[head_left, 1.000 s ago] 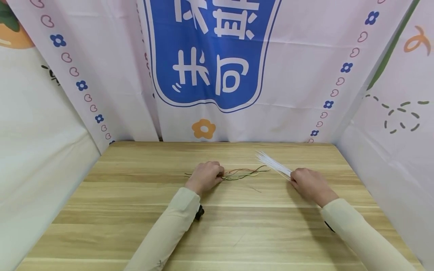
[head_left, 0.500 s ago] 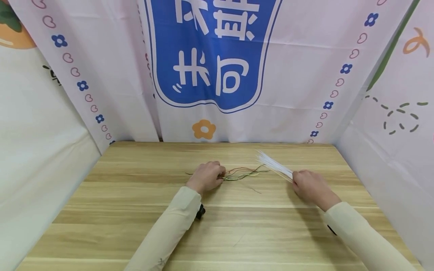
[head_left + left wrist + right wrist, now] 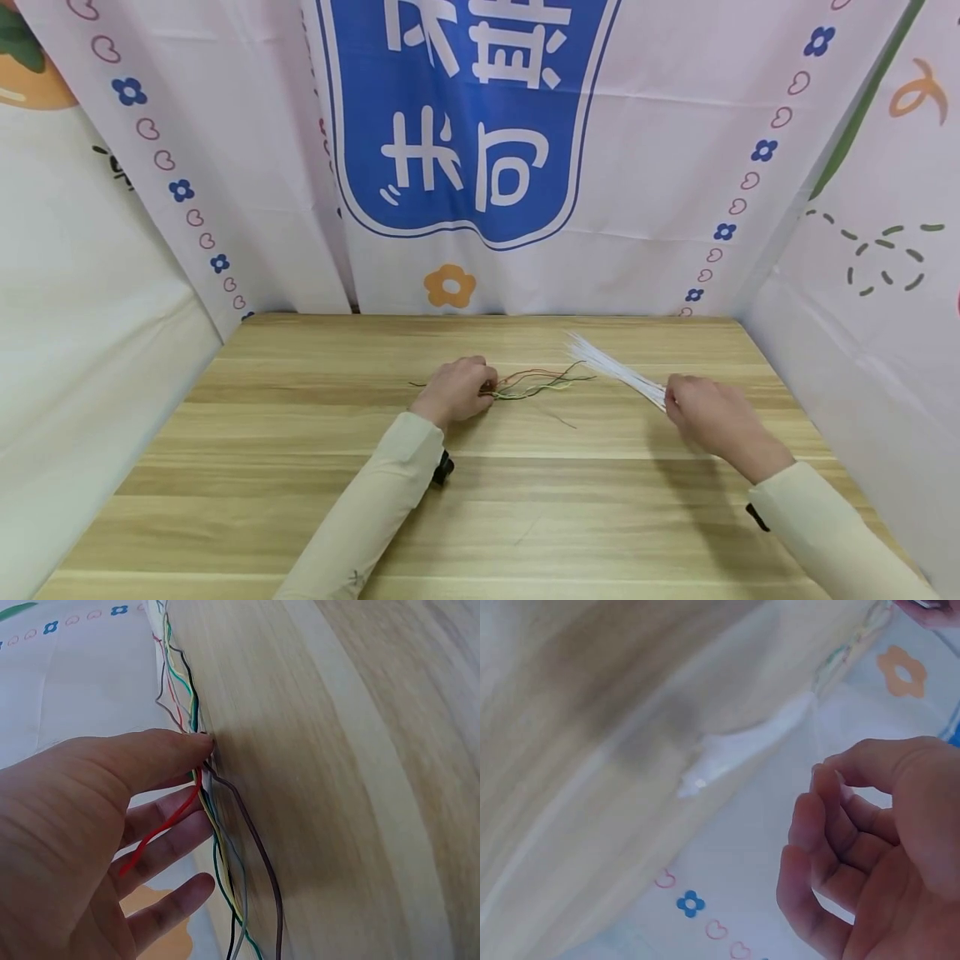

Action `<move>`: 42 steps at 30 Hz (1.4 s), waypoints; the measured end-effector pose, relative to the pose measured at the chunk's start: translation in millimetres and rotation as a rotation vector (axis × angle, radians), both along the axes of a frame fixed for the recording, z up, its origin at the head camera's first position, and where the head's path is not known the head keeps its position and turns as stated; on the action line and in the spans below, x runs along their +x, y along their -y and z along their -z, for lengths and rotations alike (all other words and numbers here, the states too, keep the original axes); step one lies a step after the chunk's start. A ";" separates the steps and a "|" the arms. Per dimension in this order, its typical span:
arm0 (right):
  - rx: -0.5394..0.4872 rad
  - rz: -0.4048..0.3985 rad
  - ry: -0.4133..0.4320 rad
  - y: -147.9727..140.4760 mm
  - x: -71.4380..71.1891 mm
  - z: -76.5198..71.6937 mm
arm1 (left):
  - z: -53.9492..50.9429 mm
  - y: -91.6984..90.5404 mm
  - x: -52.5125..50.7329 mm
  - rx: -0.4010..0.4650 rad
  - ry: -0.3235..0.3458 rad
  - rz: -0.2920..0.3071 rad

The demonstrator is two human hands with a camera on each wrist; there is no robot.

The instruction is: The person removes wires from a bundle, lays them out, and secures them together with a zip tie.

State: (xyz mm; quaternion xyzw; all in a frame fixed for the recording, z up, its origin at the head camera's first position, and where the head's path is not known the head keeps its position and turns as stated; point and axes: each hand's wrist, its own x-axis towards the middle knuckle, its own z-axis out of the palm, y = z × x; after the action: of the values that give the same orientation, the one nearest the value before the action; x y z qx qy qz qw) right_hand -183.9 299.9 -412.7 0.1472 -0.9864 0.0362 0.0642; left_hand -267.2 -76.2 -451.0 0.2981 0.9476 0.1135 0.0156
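Observation:
My left hand [image 3: 454, 390] pinches a bunch of thin electrical wires [image 3: 534, 386] between thumb and fingers. Red, yellow, green, grey, black and brown wires [image 3: 259, 844] show in the left wrist view, with ends trailing on both sides of the pinch. To the right of them lies a bundle of thin white strips [image 3: 617, 369] resembling cable ties, its far tips fanned out. My right hand [image 3: 712, 417] is at the bundle's near end. In the right wrist view, that hand's fingers are loosely curled around nothing, apart from the white bundle [image 3: 742, 746] on the table.
Everything lies on a wood-grain table [image 3: 300, 500]. A short thin strand [image 3: 564, 420] lies in front of the wires. Printed white cloth [image 3: 652, 208] hangs along the back edge and both sides.
My right hand has let go of the white strips and drawn back to the right and toward me. The left hand stays in place on the wires.

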 end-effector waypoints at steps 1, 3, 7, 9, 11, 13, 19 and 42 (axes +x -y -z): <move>-0.007 -0.002 -0.007 -0.7 1.7 -3.3 | -0.2 0.0 0.3 0.002 0.003 0.000; -0.018 -0.004 -0.026 -0.9 5.8 -10.1 | -0.9 -0.1 0.9 0.005 0.007 -0.001; -0.013 -0.004 -0.071 3.5 15.3 -23.8 | -3.3 0.5 1.9 0.012 0.015 -0.012; 0.004 -0.009 -0.101 7.8 21.5 -29.6 | -4.2 1.0 1.8 0.011 0.015 -0.015; 0.028 -0.036 -0.150 12.6 28.1 -33.9 | -4.6 1.3 1.2 0.007 0.014 -0.016; 0.057 -0.070 -0.218 18.1 35.4 -37.3 | -5.1 1.3 0.4 0.004 0.015 -0.014; 0.143 -0.118 -0.279 40.9 60.0 -48.0 | -6.7 1.7 0.0 -0.001 0.023 -0.013; 0.193 -0.511 -0.293 142.1 122.5 -55.2 | -3.4 0.5 2.7 -0.023 0.041 -0.021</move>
State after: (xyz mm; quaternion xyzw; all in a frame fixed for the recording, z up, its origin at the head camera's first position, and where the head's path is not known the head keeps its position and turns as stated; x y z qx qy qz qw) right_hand -61.4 157.8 -357.5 0.3994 -0.8965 -0.0642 0.1805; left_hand -264.5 -76.8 -447.7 0.2854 0.9515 0.1089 0.0374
